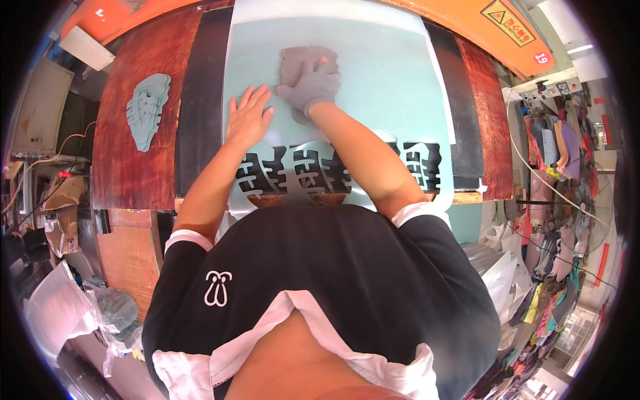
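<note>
A pale green sheet (373, 87) lies in front of me. My left hand (248, 119) is bare and rests palm down at the sheet's left side, with fingers stretched out. My right hand (313, 87) wears a grey glove with a bare fingertip showing. It lies over a flat grey-brown shaped piece (300, 57), its thumb spread to the left and its fingers apart. My palm hides part of that piece. Along the sheet's near edge run several slotted cut-outs (310, 170), with dark surface showing through; my right forearm crosses in front of some.
On the reddish-brown board (127, 177) at left sits a stack of cut green-grey pieces (148, 110). An orange machine beam (467, 27) spans the far side. Hanging coloured materials (553, 147) and cables crowd the right; plastic bags (63, 300) lie at the lower left.
</note>
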A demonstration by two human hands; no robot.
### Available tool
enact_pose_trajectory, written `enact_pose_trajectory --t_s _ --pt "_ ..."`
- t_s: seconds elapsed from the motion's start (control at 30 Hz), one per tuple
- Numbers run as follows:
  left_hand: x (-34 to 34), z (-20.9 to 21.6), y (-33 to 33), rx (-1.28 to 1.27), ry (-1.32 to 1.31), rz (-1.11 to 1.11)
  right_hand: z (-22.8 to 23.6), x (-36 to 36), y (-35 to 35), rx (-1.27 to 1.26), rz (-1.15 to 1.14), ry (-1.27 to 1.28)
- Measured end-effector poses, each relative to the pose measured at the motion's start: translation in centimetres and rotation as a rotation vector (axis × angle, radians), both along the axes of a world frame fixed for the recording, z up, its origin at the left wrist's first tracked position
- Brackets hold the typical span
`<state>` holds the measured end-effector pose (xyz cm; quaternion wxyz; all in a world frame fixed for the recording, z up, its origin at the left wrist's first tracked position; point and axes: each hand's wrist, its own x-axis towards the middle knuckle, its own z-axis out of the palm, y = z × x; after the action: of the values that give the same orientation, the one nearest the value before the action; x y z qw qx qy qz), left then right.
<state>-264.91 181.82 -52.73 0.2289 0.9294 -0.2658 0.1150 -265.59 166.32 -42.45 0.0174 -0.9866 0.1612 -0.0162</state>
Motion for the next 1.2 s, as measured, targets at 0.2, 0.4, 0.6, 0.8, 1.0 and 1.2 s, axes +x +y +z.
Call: enact_pose_trajectory --t_s 0.2,0.4,0.6,0.8,1.0,1.2 --pt "0.1 -0.2 -0.2 0.0 -0.113 0.021 1.1 0.3 0.6 0.142 -0.06 0.008" --pt "-0.1 0.5 -0.1 0.012 -0.016 0.022 2.2 -0.1 -1.3 0.314 0.008 -0.121" --pt "-0.1 0.7 -0.3 -0.032 -0.055 0.012 4.1 -2.3 -8.8 1.103 0.042 -0.347" --pt "0.1 0.6 -0.5 -0.045 -0.117 0.003 2.3 -3.5 -9.6 0.164 -0.215 -0.343" --pt "-0.2 0.8 -0.3 -0.063 -0.108 -0.005 1.9 -3.9 -9.3 0.121 -0.216 -0.281" --pt "-0.1 1.0 -0.1 -0.071 -0.06 -0.015 -0.1 -3.7 -11.1 0.171 -0.151 -0.376"
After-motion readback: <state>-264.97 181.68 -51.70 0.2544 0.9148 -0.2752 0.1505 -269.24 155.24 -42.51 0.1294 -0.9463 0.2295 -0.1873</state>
